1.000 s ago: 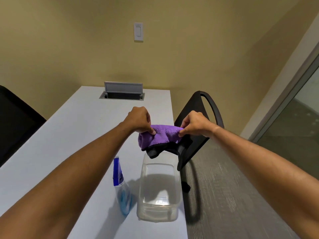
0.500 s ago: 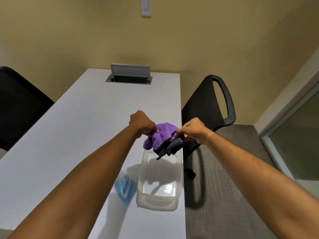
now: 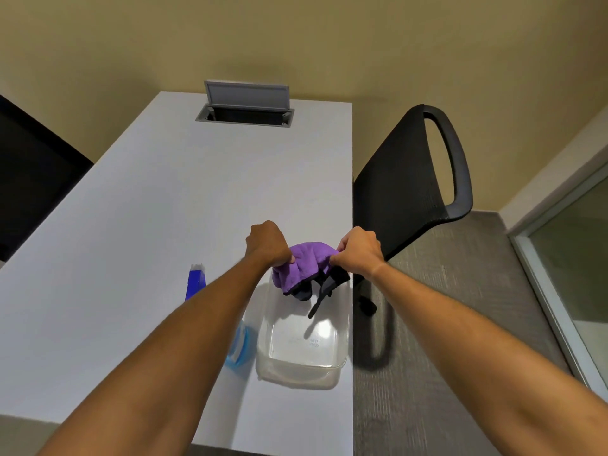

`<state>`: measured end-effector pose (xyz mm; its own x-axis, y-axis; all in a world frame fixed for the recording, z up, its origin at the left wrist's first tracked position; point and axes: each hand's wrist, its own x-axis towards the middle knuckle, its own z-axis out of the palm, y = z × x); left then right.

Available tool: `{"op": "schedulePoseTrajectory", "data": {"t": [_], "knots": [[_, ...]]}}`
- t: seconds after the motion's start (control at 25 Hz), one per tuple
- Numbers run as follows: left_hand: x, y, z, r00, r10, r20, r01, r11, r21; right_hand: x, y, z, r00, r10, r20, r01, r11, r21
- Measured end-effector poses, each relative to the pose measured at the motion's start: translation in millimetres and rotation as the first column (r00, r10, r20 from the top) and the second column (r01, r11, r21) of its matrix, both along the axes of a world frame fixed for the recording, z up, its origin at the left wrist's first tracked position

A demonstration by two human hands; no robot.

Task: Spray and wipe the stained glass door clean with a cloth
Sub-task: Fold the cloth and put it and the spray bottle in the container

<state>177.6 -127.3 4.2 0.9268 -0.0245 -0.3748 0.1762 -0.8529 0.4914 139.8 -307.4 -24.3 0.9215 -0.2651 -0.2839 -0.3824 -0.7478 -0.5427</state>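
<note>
A purple cloth [image 3: 301, 265] with a black edge hangs bunched between my two hands above a clear plastic tub [image 3: 304, 340]. My left hand [image 3: 268, 243] pinches its left end and my right hand [image 3: 360, 253] pinches its right end. A black strip of the cloth dangles down into the tub. A spray bottle [image 3: 197, 281] with a blue top and pale blue liquid stands on the white table [image 3: 148, 225], left of the tub and partly hidden by my left forearm. The glass door [image 3: 579, 268] shows at the right edge.
A black mesh chair [image 3: 414, 179] stands right of the table, close to my right hand. Another dark chair [image 3: 29, 185] is at the far left. An open grey cable hatch [image 3: 245, 105] sits at the table's far end. Grey carpet [image 3: 460, 307] lies between table and door.
The view has tilted down and the light switch has left the frame. Both hands have lowered with the cloth, closer to the tub, and the black strip now hangs into it.
</note>
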Motion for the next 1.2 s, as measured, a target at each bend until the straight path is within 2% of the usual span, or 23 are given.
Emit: {"op": "schedulePoseTrajectory", "data": {"t": [0.32, 0.64, 0.8, 0.92, 1.0, 1.2], "knots": [[12, 7, -35, 0.968, -0.238, 0.077, 0.223, 0.961, 0.166, -1, 11, -17, 0.987, 0.159, -0.013, -0.154, 0.927, -0.341], [16, 6, -46, 0.939, -0.326, 0.108, 0.292, 0.923, 0.25, 1, 15, -23, 0.982, 0.189, 0.015, -0.166, 0.892, -0.42], [13, 6, -45, 0.92, -0.375, 0.117, 0.328, 0.897, 0.296, -4, 14, -28, 0.961, 0.269, 0.07, -0.203, 0.852, -0.483], [6, 6, -48, 0.833, -0.518, 0.194, 0.393, 0.801, 0.452, -9, 14, -30, 0.934, 0.342, 0.108, -0.217, 0.778, -0.59], [-1, 5, -51, 0.78, -0.598, 0.185, 0.417, 0.717, 0.559, -14, 15, -30, 0.925, 0.366, 0.1, -0.228, 0.747, -0.624], [-13, 7, -52, 0.766, -0.63, 0.13, 0.468, 0.685, 0.558, -29, 19, -28, 0.936, 0.344, 0.069, -0.24, 0.77, -0.591]]}}
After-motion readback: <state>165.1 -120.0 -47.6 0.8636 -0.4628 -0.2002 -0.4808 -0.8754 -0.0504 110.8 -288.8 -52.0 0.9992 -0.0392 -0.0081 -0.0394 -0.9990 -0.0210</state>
